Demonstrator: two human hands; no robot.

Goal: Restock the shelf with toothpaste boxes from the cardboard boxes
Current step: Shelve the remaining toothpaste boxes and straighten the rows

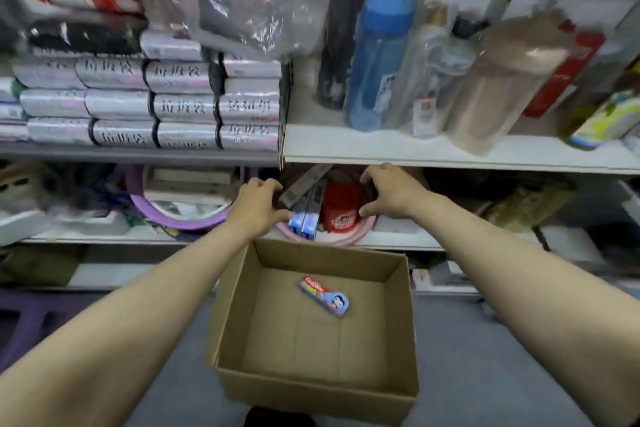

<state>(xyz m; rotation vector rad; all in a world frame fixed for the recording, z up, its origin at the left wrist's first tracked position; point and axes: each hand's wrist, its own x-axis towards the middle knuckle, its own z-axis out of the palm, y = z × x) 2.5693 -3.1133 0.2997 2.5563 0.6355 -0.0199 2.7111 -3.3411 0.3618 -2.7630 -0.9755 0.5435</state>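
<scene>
An open cardboard box (398, 329) sits on the floor below me with one small red and blue toothpaste box (323, 295) lying on its bottom. On the lower shelf (398, 241) stands a pink basin (332, 240) holding several toothpaste boxes: blue ones (306, 222), a red one (341, 215) and a grey one (304, 184). My left hand (258, 204) curls around the basin's left side, touching the blue boxes. My right hand (388, 192) curls around its right side by the red box. Whether either hand grips anything is unclear.
A purple basin (166, 215) stands left of the pink one. The upper shelf (450, 149) carries stacked silver packs (180, 107), a loose plastic bag (235, 0) and several bottles, one of them blue (377, 55). Grey floor surrounds the cardboard box.
</scene>
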